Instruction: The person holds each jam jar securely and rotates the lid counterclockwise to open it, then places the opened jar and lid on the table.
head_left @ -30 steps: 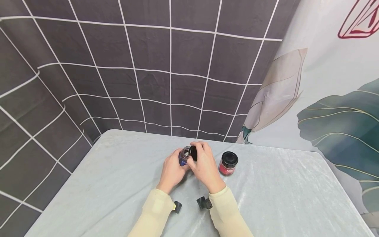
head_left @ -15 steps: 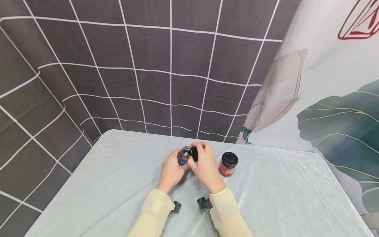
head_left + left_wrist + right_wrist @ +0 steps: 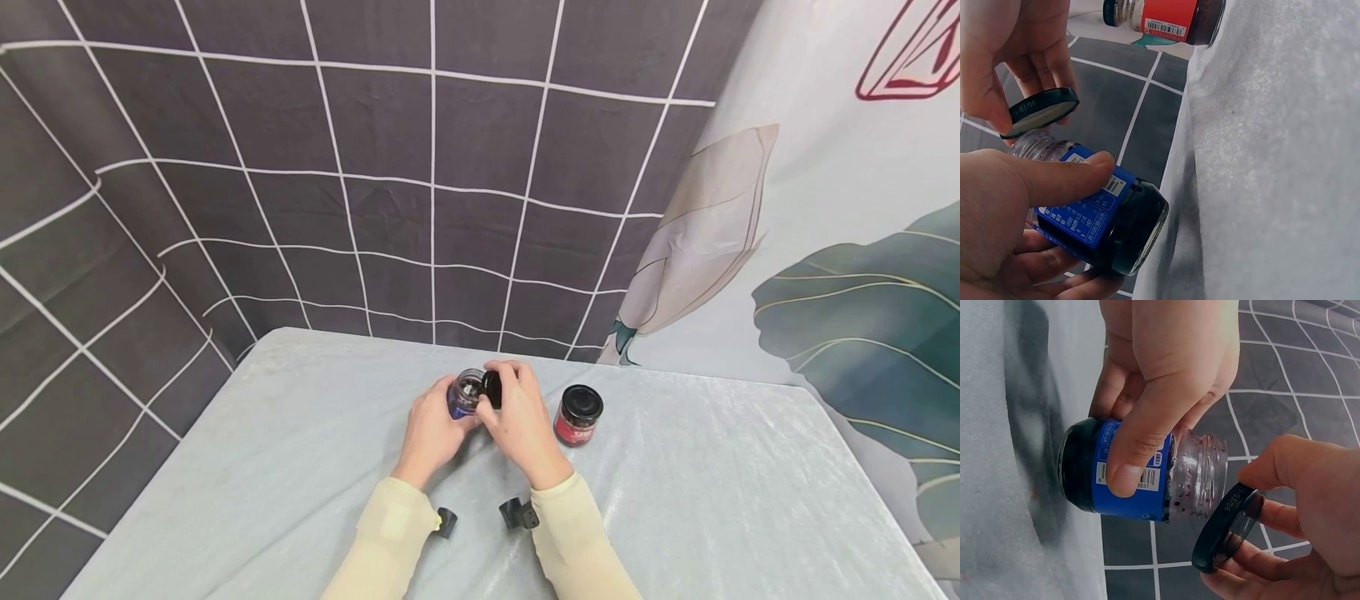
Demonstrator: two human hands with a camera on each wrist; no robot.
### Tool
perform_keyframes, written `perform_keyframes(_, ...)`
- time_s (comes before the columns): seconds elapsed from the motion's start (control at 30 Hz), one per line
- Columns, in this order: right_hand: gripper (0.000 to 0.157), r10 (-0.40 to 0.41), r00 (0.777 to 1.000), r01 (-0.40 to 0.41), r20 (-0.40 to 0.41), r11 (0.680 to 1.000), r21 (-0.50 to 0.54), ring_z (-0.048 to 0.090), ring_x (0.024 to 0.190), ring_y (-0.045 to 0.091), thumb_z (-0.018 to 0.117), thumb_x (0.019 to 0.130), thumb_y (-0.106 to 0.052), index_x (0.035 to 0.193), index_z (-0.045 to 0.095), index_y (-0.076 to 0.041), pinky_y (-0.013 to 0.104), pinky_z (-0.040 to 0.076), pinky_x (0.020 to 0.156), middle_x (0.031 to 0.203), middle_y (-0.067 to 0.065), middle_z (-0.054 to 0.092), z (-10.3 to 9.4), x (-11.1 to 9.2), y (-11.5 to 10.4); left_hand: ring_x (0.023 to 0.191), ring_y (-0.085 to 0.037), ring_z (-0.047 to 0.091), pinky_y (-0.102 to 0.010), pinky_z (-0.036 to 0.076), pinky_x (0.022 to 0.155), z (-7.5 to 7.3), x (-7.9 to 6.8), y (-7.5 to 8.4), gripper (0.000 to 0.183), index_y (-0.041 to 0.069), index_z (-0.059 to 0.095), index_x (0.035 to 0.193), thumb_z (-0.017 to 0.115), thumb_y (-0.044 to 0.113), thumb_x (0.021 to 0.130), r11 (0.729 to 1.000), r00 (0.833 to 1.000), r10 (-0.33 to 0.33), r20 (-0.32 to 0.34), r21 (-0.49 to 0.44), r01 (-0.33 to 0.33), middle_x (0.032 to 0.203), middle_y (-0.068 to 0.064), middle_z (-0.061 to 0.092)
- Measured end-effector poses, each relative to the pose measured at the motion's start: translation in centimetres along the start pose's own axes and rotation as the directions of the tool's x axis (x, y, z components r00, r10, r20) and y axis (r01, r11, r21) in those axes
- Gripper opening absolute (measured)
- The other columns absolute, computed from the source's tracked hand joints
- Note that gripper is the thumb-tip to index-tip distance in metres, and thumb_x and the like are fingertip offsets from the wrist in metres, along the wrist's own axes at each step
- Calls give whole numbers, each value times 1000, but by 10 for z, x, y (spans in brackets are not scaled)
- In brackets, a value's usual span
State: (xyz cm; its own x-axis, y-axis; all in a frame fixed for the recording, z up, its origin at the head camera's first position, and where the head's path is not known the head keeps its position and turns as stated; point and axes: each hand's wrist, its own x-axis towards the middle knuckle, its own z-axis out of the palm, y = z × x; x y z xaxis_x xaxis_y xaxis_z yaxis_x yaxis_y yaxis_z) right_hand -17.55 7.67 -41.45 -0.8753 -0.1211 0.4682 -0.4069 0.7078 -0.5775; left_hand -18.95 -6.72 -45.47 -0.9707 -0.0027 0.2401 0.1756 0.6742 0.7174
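My left hand (image 3: 432, 427) grips a glass jar (image 3: 1132, 469) with a blue label round its body, thumb across the label. The jar's threaded mouth is uncovered, and dark contents show inside in the head view. In the right wrist view the jar's base hangs a little off the cloth. My right hand (image 3: 521, 425) pinches a black lid (image 3: 1041, 112) by its edge, fingers on one side and thumb on the other. Tilted, the lid stands right at the jar's rim. To the right of the hands a second jar (image 3: 578, 414), red-labelled with its black lid on, stands upright.
A pale grey cloth covers the table (image 3: 720, 492). Behind it hangs a dark curtain (image 3: 375, 208) with a white grid, and a white leaf-patterned curtain (image 3: 817, 200) at the right. Black wrist mounts (image 3: 517, 513) jut inward from the sleeves.
The blue-labelled jar and my left hand have shifted slightly left, away from the lid, so more of its mouth shows. My right hand and the red-labelled jar stay nearly in place.
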Motion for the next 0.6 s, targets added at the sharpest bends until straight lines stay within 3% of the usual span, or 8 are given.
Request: perform_keyframes(0.6, 41, -10, 1000, 10, -3, 1000, -21, 60, 111, 36, 69, 86, -5, 125, 59, 0, 49, 49, 98, 120, 22, 57, 0, 1, 3, 110, -36, 66, -49, 50, 97, -4, 2, -1, 66, -1, 61, 129, 90, 19, 73, 1000, 1000, -4, -17, -15, 4, 120, -18, 68)
